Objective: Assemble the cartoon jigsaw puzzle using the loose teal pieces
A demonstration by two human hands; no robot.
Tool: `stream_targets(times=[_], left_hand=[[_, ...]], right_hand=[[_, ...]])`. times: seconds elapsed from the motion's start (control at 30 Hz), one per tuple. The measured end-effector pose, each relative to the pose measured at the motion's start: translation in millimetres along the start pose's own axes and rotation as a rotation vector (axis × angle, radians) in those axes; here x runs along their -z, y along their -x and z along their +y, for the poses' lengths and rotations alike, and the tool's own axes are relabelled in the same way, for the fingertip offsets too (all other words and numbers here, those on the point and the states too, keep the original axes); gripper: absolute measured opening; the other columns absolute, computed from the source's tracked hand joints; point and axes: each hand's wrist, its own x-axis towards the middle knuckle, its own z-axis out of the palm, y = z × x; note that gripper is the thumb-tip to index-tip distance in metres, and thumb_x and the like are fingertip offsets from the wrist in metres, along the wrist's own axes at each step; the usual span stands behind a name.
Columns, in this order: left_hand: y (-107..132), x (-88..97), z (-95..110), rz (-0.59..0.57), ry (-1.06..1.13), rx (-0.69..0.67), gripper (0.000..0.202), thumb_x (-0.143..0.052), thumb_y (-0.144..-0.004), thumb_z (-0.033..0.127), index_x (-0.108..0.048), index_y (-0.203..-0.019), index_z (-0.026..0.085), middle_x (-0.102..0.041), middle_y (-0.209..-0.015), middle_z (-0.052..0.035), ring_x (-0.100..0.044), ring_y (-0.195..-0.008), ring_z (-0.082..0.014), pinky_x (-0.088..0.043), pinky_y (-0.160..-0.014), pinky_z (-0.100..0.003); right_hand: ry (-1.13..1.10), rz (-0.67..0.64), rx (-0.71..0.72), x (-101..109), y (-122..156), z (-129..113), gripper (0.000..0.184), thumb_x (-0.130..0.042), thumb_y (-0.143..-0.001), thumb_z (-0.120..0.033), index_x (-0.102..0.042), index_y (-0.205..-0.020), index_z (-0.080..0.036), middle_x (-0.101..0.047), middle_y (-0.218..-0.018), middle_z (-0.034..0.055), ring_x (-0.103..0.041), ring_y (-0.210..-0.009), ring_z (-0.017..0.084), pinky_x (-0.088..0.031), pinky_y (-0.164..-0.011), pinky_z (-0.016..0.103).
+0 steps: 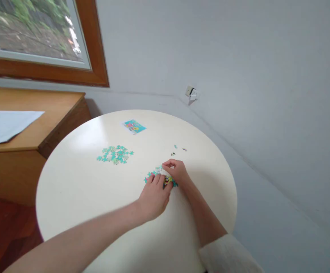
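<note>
A partly joined jigsaw puzzle (167,181), teal with yellow and pink parts, lies on the round white table. My left hand (154,195) rests over its near side with fingers spread, covering some of it. At the puzzle's far edge, my right hand (177,171) has thumb and forefinger pinched on a small pale teal puzzle piece (161,168). Whether that piece is joined to the others is too small to tell. Just beyond lie three loose pieces: a teal one (175,146), a brownish one (184,149) and a dark one (172,154).
To the left is a spread pile of teal puzzle pieces (115,154). A colourful picture card (135,126) lies farther back on the white table (82,193). Beside the table stands a wooden cabinet (59,110) with white paper (10,125). A plug sits in the wall socket (191,93).
</note>
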Motion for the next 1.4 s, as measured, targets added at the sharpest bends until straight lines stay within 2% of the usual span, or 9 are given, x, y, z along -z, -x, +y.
stream_targets(times=[0.17,0.8,1.4], left_hand=[[0.1,2.2,0.5,-0.01,0.01,0.007,0.031,-0.042,-0.085,0.023,-0.054,-0.113,0.016,-0.055,-0.108,-0.0143,-0.048,-0.104,-0.0275,-0.035,-0.091,-0.045],[0.1,0.4,0.0,0.011,0.018,0.004,0.031,-0.042,-0.085,0.023,-0.053,-0.113,0.017,-0.054,-0.109,-0.014,-0.047,-0.105,-0.0273,-0.035,-0.092,-0.046],[0.2,0.2,-0.3,-0.002,-0.006,0.001,0.032,-0.042,-0.085,0.024,-0.054,-0.114,0.017,-0.055,-0.109,-0.0134,-0.048,-0.106,-0.0273,-0.035,-0.093,-0.044]], right_hand=[[0.016,-0.032,0.015,-0.6,0.4,-0.3,0.01,-0.059,-0.065,-0.024,-0.067,-0.065,-0.017,-0.07,-0.067,0.0035,-0.063,-0.064,0.015,-0.051,-0.066,0.027],[0.101,-0.007,0.004,-1.5,1.2,-4.5,0.008,-0.058,-0.063,-0.022,-0.06,-0.057,-0.018,-0.066,-0.059,0.0003,-0.06,-0.057,0.013,-0.048,-0.06,0.024],[0.109,-0.001,0.015,-2.2,2.5,-3.8,0.007,-0.055,-0.063,-0.022,-0.058,-0.057,-0.019,-0.064,-0.058,-0.0008,-0.058,-0.056,0.013,-0.047,-0.06,0.024]])
